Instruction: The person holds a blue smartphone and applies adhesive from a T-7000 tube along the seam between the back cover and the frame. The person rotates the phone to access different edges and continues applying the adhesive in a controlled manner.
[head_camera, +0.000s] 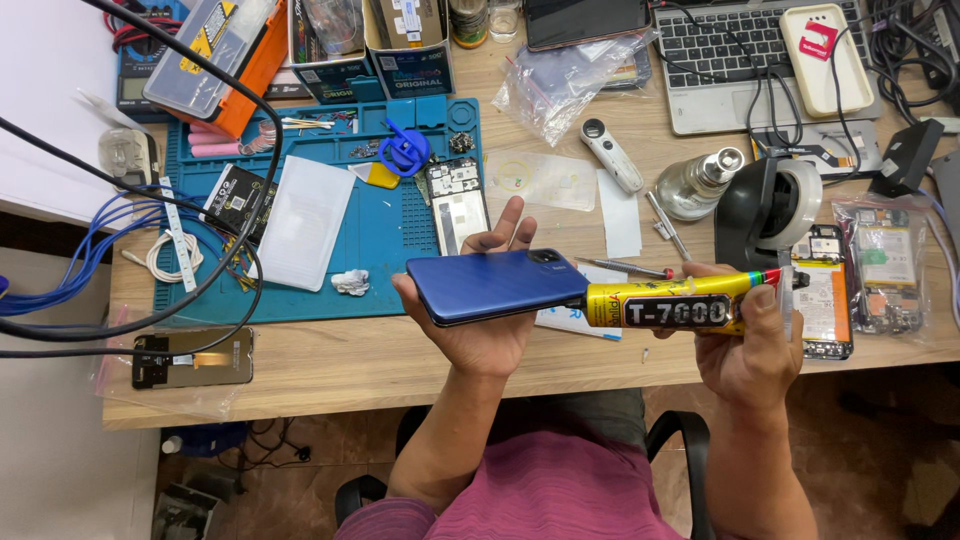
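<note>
The left hand (487, 325) lay palm-up above the near edge of the wooden bench (330, 375), fingers spread and loosely curled, cradling a blue phone (495, 285) that rested back-upward and slightly tilted across the palm. The right hand (750, 345) was wrapped tight around a yellow glue tube (675, 305), held level, its nozzle end meeting the phone's right edge. Both hands hovered over the bench's front lip, just above the person's lap — the strip of bare wood beneath them was the only open room close by.

Behind the phone the blue work mat (380, 240) filled the left middle of the bench, carrying a bare phone frame (458, 205), a blue suction tool (405, 150), a white rectangular sheet (305, 220) and a small crumpled wipe (350, 283). Black cables (240, 250) looped across the mat's left side and off the bench edge. A dark phone screen (195, 358) lay in a plastic sleeve near the left front corner.

To the right, a thin screwdriver (625, 267) lay just behind the tube, with a glass bottle (700, 185) and a black tape dispenser (765, 210) beyond it — crowding the space near the right hand. An opened phone with an orange battery (825, 300) sat touching-close to the right knuckles. A laptop (740, 60) stood along the far edge, well apart.
</note>
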